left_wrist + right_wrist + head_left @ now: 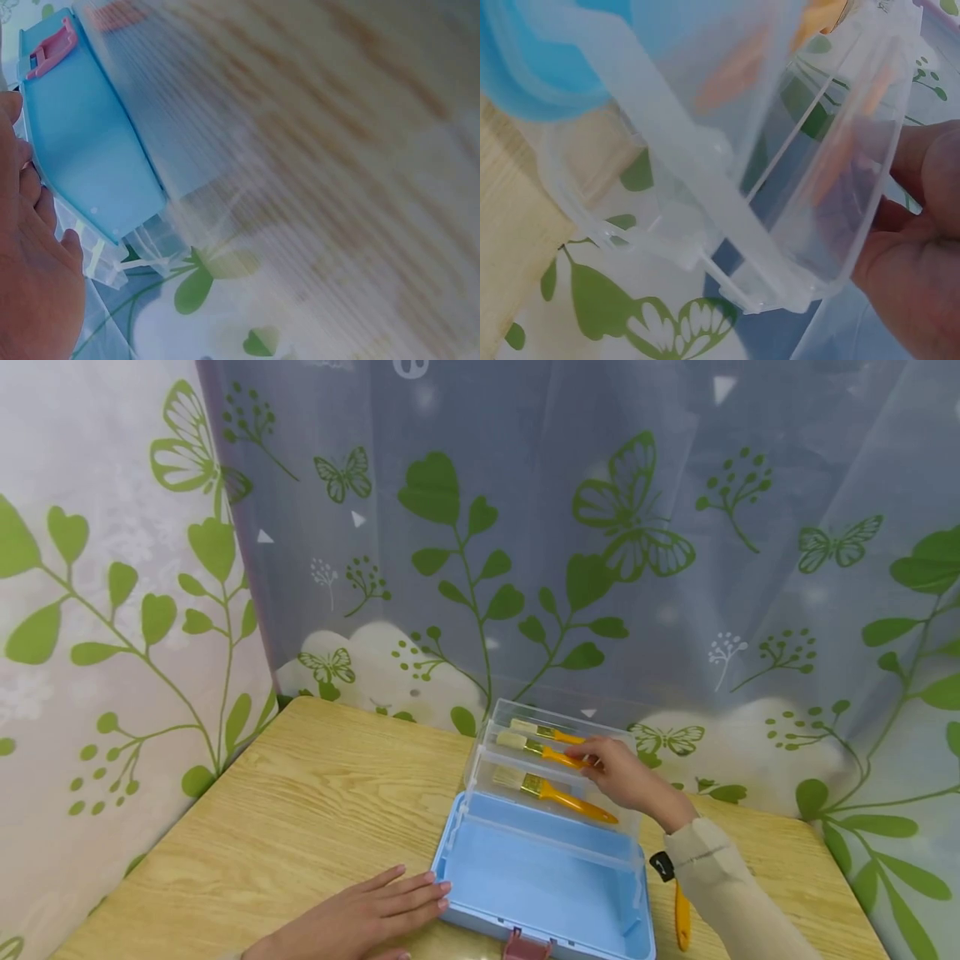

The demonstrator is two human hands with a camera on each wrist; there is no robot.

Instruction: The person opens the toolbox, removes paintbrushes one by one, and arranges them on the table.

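Observation:
A blue storage box (pixel 540 860) stands unfolded on the table, its clear tiered trays (pixel 480 768) raised at the back. Three paintbrushes with orange handles lie in those trays: a back one (pixel 547 732), a middle one (pixel 517 742) and a larger front one (pixel 577 802). My right hand (pixel 618 772) pinches the handle end of the middle paintbrush. In the right wrist view, the fingers (pixel 915 161) show beside the clear tray wall. Straight fingers of my left hand (pixel 367 914) rest against the box's left front edge.
Another orange brush handle (pixel 682 918) lies on the table right of the box, partly hidden by my right sleeve. A pink latch (pixel 527 946) hangs at the box front. Patterned curtains (pixel 525 527) stand behind the wood-grain table (pixel 337 793).

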